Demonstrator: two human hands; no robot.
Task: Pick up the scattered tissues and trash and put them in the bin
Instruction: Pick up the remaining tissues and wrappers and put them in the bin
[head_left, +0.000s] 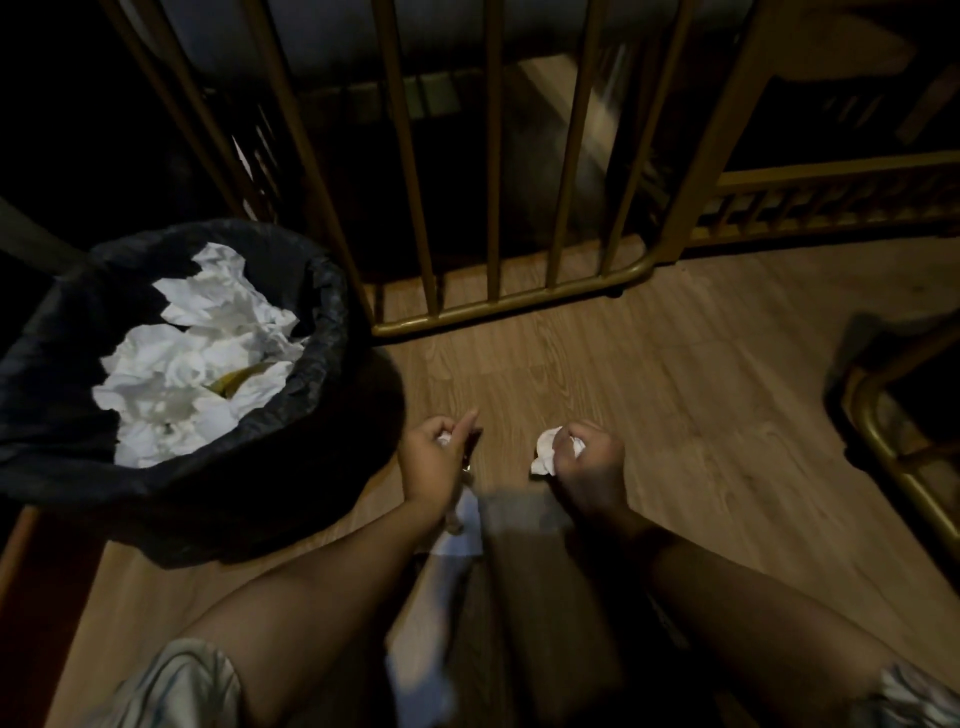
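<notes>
A bin (322, 332) lined with a black bag stands at the left, holding several crumpled white tissues (197, 358) and a yellow scrap. My left hand (434, 462) is closed on a small white tissue (445, 440), just right of the bin and low over the wooden floor. My right hand (587, 462) is a fist around a crumpled white tissue (545, 451) that sticks out on its left side. Another white tissue (462, 525) shows below my left wrist; whether it hangs from the hand or lies on the floor is unclear.
A gold metal frame with upright bars (498, 291) stands on the wooden floor (727, 415) behind the hands. Another gold frame leg (893, 457) is at the right edge. The room is dim, and something blurred and pale lies between my forearms.
</notes>
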